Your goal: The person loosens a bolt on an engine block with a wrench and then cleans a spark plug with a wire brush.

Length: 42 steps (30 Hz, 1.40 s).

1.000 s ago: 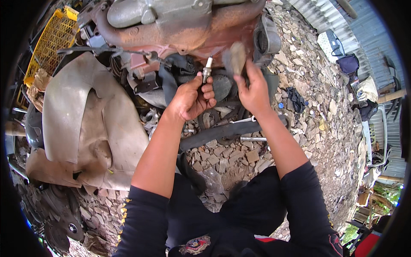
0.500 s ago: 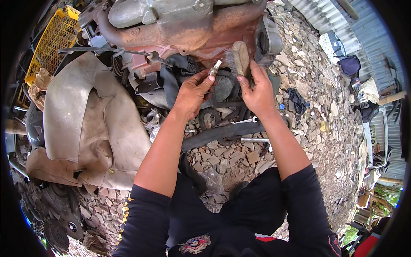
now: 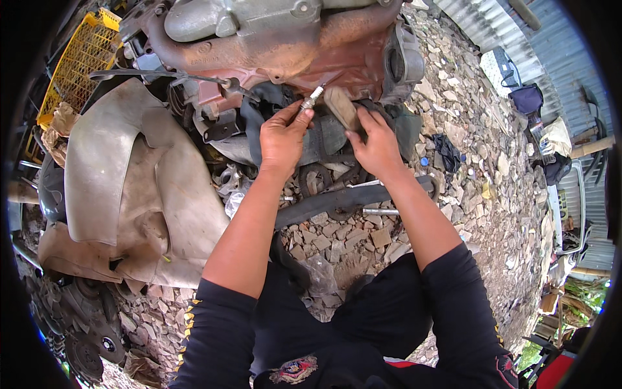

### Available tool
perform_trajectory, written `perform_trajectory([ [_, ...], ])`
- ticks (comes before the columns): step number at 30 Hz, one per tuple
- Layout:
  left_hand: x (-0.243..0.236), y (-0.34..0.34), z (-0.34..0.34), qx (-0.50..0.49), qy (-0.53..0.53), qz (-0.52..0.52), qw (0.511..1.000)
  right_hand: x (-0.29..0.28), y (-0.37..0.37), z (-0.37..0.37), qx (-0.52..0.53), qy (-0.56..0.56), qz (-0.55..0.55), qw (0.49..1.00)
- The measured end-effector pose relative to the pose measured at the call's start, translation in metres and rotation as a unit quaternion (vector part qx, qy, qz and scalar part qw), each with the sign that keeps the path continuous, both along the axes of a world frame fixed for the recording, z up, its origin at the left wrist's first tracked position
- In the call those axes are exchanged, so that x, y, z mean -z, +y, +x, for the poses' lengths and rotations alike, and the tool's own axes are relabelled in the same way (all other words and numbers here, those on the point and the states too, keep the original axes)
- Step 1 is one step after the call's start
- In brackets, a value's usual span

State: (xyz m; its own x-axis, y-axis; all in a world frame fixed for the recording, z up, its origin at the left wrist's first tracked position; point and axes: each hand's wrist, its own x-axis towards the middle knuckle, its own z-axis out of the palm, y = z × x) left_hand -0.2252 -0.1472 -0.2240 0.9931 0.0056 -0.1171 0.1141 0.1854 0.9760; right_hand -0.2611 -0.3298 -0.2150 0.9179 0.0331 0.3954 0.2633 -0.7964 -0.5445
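My left hand grips a spark plug, tilted with its white end up and to the right. Just right of it, my right hand is closed on a wooden-backed brush; its bristles are hard to make out now. Whether brush and plug touch, I cannot tell. Behind both hands is an engine with a rusty manifold and a reddish body. A dark hose lies below my hands, beside a metal bar.
A large beige sheet lies at left, below a yellow crate. Broken stone covers the ground. Along the corrugated wall at right are bags and a white frame. Dark parts lie at lower left.
My right hand has moved left with the brush, whose top now leans toward the spark plug. My left hand has shifted a little left, still holding the plug.
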Motion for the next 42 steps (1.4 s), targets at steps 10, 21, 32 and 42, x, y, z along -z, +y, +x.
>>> perform_trajectory([
  [10, 0.006, 0.001, -0.004, 0.024, 0.022, 0.028, 0.999, 0.010, 0.004, 0.002, 0.008, -0.027, 0.031, 0.999],
  [21, -0.010, 0.006, 0.001, 0.055, 0.087, -0.151, 0.983, 0.019, -0.007, 0.003, 0.005, -0.038, 0.018, 0.999],
  [32, -0.006, 0.006, 0.000, 0.071, 0.113, -0.164, 0.977, 0.004, -0.008, 0.000, 0.032, -0.062, 0.030, 0.997],
  [42, -0.004, 0.009, -0.002, 0.101, 0.141, -0.198, 0.965, 0.001, -0.007, 0.005, 0.022, -0.077, 0.060, 0.995],
])
